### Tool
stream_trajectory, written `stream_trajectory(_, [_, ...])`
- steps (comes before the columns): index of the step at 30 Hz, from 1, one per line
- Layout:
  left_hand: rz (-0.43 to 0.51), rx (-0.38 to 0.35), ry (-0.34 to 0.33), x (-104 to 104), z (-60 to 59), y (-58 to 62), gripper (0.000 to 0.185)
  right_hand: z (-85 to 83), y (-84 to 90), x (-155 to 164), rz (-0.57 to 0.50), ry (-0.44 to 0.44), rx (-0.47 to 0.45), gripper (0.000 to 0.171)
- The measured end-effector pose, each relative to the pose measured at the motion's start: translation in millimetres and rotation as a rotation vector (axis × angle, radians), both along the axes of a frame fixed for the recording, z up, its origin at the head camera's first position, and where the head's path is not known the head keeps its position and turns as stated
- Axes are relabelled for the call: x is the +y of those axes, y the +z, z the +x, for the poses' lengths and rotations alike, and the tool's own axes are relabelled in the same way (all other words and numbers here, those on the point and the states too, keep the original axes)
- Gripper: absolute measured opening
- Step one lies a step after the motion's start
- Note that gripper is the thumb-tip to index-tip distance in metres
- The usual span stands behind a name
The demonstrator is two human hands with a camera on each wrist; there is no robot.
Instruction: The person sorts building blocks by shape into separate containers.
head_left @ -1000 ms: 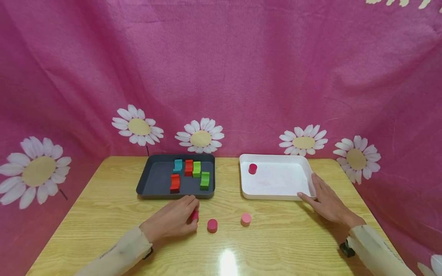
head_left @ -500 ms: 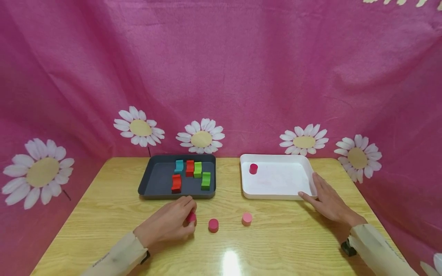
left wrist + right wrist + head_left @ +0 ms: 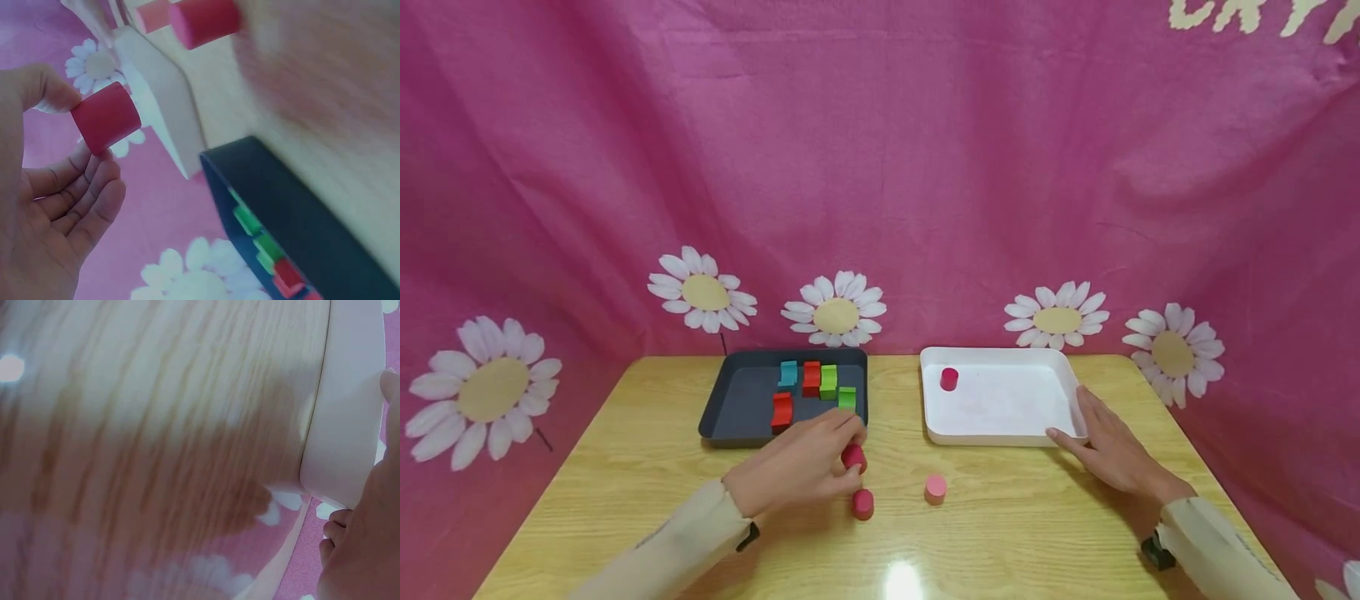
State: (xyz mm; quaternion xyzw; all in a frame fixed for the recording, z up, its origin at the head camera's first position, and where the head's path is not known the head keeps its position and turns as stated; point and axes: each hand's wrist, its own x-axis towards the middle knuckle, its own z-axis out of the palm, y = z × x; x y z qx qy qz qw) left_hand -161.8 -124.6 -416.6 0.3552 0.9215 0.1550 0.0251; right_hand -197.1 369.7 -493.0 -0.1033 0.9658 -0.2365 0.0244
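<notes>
Between thumb and fingertips, my left hand (image 3: pixel 801 462) pinches a crimson cylinder block (image 3: pixel 853 457), lifted close to the front right corner of the dark tray (image 3: pixel 718 417). The left wrist view shows this held cylinder block (image 3: pixel 106 119) from the side. Just below the hand, a second crimson cylinder block (image 3: pixel 862 504) stands on the table, with a light pink cylinder block (image 3: pixel 936 489) to its right. My right hand (image 3: pixel 1112 450) rests at the front right corner of the white tray (image 3: pixel 992 438), its thumb at the front rim and its fingers fairly straight along the side.
The dark tray contains several curved blocks: a teal block (image 3: pixel 787 373), red blocks (image 3: pixel 782 411) and green blocks (image 3: pixel 828 382). One crimson cylinder block (image 3: pixel 949 379) sits inside the white tray. A pink curtain (image 3: pixel 887 183) with daisies hangs behind the wooden table (image 3: pixel 1000 542).
My left hand has shifted right with the pinched crimson cylinder block, now above the second crimson one and overlapping the dark tray's front. The right hand stays at the white tray's corner.
</notes>
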Motion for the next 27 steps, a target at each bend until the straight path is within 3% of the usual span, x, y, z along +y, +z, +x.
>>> stream_trajectory(5, [0.019,0.024,-0.027,18,-11.5,7.5,0.027,-0.7,-2.8,-3,-0.006,0.004,-0.003,0.110])
stream_trajectory(11, [-0.008,0.085,-0.064,39,-25.4,7.4,0.026,0.1,-2.3,-2,-0.009,0.014,-0.001,0.109])
stream_trajectory(18, [-0.015,0.127,-0.141,71,-49.9,9.6,0.029,2.2,2.3,6,0.003,0.001,0.000,0.109])
stream_trajectory(27, [-0.078,0.264,-0.207,98,-79.5,11.4,0.024,-1.8,-0.9,0,-0.011,0.007,0.002,0.109])
